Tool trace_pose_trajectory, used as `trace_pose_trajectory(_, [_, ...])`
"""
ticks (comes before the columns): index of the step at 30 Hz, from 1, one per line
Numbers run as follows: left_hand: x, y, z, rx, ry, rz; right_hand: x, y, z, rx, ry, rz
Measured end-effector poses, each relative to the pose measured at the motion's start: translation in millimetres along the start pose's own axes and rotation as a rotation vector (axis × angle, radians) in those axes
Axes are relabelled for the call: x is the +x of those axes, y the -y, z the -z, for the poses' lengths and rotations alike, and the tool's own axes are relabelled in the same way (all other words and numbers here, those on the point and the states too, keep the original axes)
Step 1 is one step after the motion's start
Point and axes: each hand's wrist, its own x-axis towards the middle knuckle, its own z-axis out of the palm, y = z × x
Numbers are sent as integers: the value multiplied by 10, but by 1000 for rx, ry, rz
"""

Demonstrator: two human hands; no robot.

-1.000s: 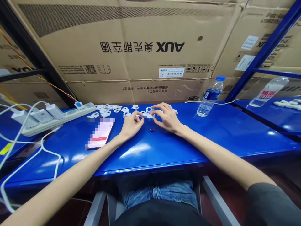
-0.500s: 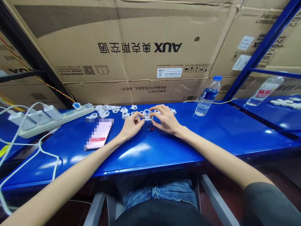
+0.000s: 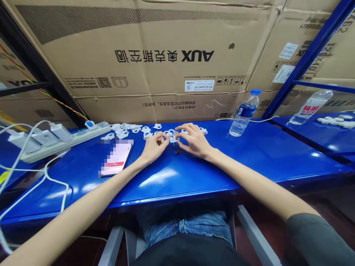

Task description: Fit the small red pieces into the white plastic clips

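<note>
My right hand grips a small white plastic piece with a round ring by its right side, between thumb and fingers. Thin metal pins seem to point down from the piece's lower edge. Just left of it, my left hand is closed in a pinch, the fingertips close to the piece; what they hold, if anything, is too small to make out. A tiny red and dark part lies on the blue table below the piece. Several similar white ringed pieces lie beyond and to the left.
Left of my hands lies a phone, its screen blurred. A power strip with white chargers and cables occupies the left side. To the right stands a water bottle. Large cardboard boxes wall off the back.
My left hand's fingertips have drawn slightly left, and the pinch looks tighter. The white piece is tilted a little differently in my right hand, which has hardly moved.
</note>
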Motion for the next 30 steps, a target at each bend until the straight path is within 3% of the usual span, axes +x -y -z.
trace_pose_trajectory(16, [-23,-22,-9,19,7,-29,13,-160,-162,-79,96,-119])
trace_pose_trajectory(22, [-67,-27,-31,134,117,-75,1,-338,-298,-69,117,-271])
trace_pose_trajectory(30, [-91,3,-7,365,195,-110,-20,-432,-397,-31,177,-327])
